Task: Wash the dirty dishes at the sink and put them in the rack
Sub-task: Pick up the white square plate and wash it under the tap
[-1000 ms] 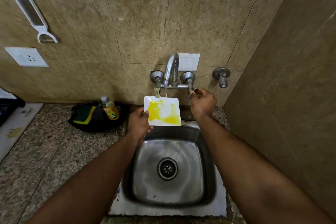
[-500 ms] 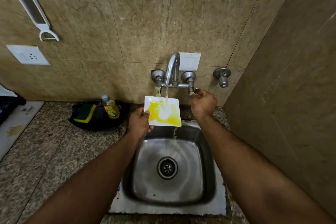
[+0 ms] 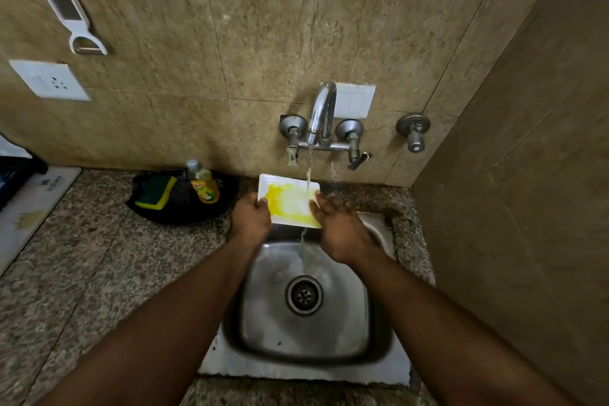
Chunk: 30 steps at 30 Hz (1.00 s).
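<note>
A white square plate (image 3: 286, 199) smeared with yellow residue is held over the back of the steel sink (image 3: 372, 333). My left hand (image 3: 252, 219) grips its left edge. Fingers spread, my right hand (image 3: 339, 231) rests on the plate's right side. Water runs from the tap (image 3: 321, 115) onto the plate and falls off its front edge into the basin. No rack is in view.
A black tray (image 3: 178, 204) left of the sink holds a green-yellow sponge (image 3: 155, 196) and a yellow soap bottle (image 3: 202, 183). The tap's right lever (image 3: 359, 160) sticks out. A peeler (image 3: 64, 3) hangs on the tiled wall, and another tiled wall stands close on the right.
My right hand left the tap's right lever and came down onto the plate's right side. The water stream has grown stronger and now pours off the plate into the sink.
</note>
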{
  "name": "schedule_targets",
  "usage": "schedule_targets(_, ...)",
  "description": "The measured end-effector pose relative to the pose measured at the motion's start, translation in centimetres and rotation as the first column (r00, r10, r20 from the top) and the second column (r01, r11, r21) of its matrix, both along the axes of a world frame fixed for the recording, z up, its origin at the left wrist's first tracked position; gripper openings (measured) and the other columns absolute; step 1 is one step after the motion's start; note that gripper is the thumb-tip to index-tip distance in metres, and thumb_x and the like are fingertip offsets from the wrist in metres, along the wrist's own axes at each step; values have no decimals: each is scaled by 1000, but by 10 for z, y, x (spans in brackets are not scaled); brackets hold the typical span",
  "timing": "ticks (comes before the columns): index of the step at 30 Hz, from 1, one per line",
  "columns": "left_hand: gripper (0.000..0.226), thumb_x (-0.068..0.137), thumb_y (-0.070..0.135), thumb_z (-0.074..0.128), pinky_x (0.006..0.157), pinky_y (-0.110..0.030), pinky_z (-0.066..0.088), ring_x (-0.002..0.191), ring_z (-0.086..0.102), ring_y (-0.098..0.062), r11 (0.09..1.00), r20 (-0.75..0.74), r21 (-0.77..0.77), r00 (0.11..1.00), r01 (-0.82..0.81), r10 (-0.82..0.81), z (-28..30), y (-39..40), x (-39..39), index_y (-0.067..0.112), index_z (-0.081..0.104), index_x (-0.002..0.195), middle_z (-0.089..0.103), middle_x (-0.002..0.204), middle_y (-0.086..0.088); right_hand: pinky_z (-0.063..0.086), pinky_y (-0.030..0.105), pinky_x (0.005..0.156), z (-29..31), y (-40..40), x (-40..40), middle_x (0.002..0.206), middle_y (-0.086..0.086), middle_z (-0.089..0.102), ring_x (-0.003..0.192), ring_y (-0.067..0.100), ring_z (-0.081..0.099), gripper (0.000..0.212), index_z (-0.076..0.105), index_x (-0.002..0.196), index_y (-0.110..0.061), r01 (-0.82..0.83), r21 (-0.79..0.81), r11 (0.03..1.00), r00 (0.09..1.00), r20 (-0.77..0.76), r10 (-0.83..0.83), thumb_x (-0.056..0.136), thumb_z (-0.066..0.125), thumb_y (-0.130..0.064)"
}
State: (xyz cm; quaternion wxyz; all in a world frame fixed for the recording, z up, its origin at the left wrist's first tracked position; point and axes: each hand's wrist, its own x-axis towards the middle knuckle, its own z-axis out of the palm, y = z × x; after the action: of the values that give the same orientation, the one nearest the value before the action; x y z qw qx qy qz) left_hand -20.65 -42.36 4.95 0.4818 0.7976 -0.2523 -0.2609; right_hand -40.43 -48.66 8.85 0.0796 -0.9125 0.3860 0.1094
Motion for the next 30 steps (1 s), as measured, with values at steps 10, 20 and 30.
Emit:
schedule_targets(10,25,100,16,56,78,-29,45,98,67,-39,998,141,52,990,-19,12,20,7,-28,-2,71,112,72,106,-23,8,55,125,-17,26,13,170,14,0,157,34,-4,82,8,162,-6,130,-96,987,990,-43,-135,95,45,-36)
schedule_targets(20,19,101,13,58,57,-17,44,72,63,-16,995,18,-42,996,92,-91,8,10,-25,4,73,107,72,90,-9,54,35,99,-19,-20,19,126,6,69,113,24,67,62,58,142,-12,467,583,664,381,545,-747,84,79,-13)
schedule_targets(30,15,97,22,66,66,-41,61,71,73,-23,984,-67,-84,984,157,-163,6,7,-3,14,77,101,77,84,-12,61,35,55,-18,-33,2,85,11,77,64,15,72,4,75,91,-9,192,770,608,549,429,-717,91,73,-6)
